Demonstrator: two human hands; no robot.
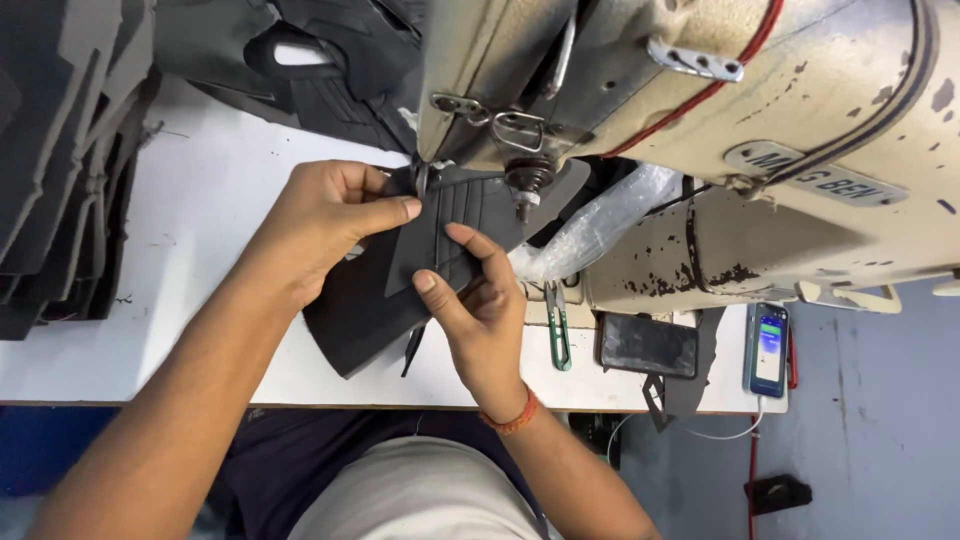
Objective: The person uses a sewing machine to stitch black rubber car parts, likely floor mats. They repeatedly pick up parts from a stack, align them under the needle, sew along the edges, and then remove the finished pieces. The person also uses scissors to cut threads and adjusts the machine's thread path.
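A worn cream sewing machine fills the upper right, with a red cord running across its arm. On the white desk a stack of dark cut pieces lies at the left edge. Green-handled snips lie beside a dark phone, and a second phone with a lit screen rests near the desk's right end, a white cable trailing from it.

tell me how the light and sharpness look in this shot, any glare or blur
Head view: even, bright light; the white table is nearly washed out, with soft shadows under the left hand and right hand. The dark fabric piece stays sharp but shows little detail; the sewing machine looms large up close; the lit phone screen glows.
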